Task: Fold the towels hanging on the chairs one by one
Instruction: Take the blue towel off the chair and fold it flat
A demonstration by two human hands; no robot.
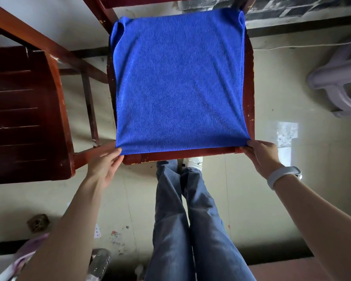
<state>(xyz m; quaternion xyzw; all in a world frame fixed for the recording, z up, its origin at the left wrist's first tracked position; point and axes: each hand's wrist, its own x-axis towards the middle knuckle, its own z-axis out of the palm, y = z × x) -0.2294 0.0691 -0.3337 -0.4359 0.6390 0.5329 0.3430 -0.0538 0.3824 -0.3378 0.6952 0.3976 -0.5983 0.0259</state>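
A: Where is the blue towel found?

B: It is spread flat over the seat of the wooden chair, covering it almost from the far edge to the near edge. Its far corners are bunched up against the chair's back posts.

A: And how is it held?

B: Its near left corner is pinched by the left hand, and its near right corner by the right hand. Each grip is closed on the hem, right at the near edge of the seat; how the right fingertips lie under the cloth cannot be told.

A: How is the cloth expected to handle?

B: It is judged to be light, soft and limp, a fleecy microfibre with no stiffness of its own. It would sag if lifted by the middle, so the corners are the places to be taken. Little slipping is expected, and nothing fragile is involved.

A: Is anything else seen?

B: A second chair is seen to the left, well apart from the towel.
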